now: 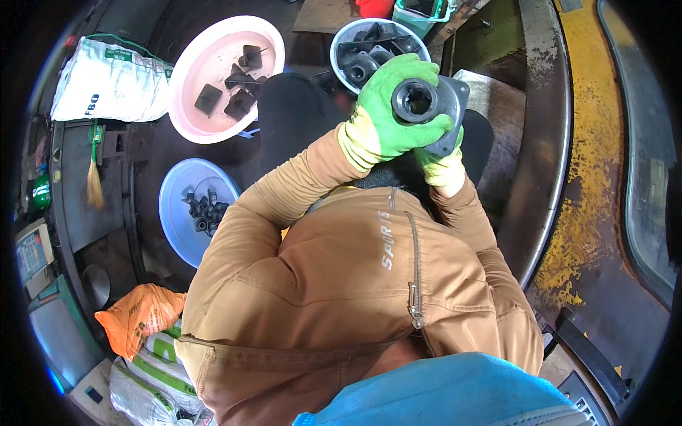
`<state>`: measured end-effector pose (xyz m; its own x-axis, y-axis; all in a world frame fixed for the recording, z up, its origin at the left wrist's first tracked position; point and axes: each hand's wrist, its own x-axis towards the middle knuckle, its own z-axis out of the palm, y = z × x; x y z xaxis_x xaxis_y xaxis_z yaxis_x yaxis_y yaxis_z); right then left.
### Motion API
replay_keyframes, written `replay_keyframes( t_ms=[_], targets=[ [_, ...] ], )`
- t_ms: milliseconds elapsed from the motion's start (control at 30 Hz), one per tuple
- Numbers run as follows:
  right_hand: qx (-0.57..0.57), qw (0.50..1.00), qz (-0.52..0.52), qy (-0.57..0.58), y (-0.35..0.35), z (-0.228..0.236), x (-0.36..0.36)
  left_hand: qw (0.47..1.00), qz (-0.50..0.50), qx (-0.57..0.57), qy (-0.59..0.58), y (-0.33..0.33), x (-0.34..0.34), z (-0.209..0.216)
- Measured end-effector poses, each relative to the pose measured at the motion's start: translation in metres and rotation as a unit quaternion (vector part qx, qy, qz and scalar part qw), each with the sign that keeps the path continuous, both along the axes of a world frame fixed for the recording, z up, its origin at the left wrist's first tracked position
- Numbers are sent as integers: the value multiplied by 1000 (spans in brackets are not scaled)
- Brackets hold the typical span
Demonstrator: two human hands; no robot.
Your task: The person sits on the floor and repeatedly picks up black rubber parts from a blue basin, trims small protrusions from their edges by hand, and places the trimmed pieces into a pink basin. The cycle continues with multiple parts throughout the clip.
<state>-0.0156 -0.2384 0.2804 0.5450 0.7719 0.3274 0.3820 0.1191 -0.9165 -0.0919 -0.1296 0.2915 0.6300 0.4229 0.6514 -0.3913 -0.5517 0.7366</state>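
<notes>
My left hand (398,106), in a green and yellow glove, is closed round a black plastic part with a square flange (452,106) and a round, hollow collar (415,101). The collar's open end faces up. My right hand (443,162), gloved alike, is at the flange's lower edge, with its fingers hidden behind the part. Just beyond my left hand stands a white basin (341,34) heaped with similar black parts (361,67).
To the left, a pink basin (181,85) holds several black square parts, and a blue basin (170,213) holds small black pieces. A worn yellow machine panel (593,156) rises at the right. Sacks (153,383) and an orange bag (140,316) lie at lower left.
</notes>
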Motion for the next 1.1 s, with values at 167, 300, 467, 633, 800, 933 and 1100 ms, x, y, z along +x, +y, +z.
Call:
replay_keyframes(
  t_ms=[167, 300, 467, 633, 800, 933, 1100],
  targets=[
    [-20, 998, 39, -54, -7, 22, 4, 977, -157, -134, 46, 4, -12, 12],
    [-53, 995, 85, 12, -13, 29, 6, 974, -192, -91, 77, 12, -12, 17],
    [-117, 971, 189, 87, -31, 24, 17, 960, -267, -46, 73, 21, -10, 20],
    [-136, 947, 267, 119, -43, 15, 28, 901, -397, -96, 146, 27, -9, 22],
    [-207, 900, 251, 290, -46, 18, 11, 813, -553, -53, 176, 32, 2, 24],
    [-83, 985, 129, 84, -25, 22, 1, 845, -503, 38, 180, 52, 8, 44],
    [1, 996, 71, -45, -12, 31, 17, 966, -208, -94, 123, 34, 5, 47]
  ],
)
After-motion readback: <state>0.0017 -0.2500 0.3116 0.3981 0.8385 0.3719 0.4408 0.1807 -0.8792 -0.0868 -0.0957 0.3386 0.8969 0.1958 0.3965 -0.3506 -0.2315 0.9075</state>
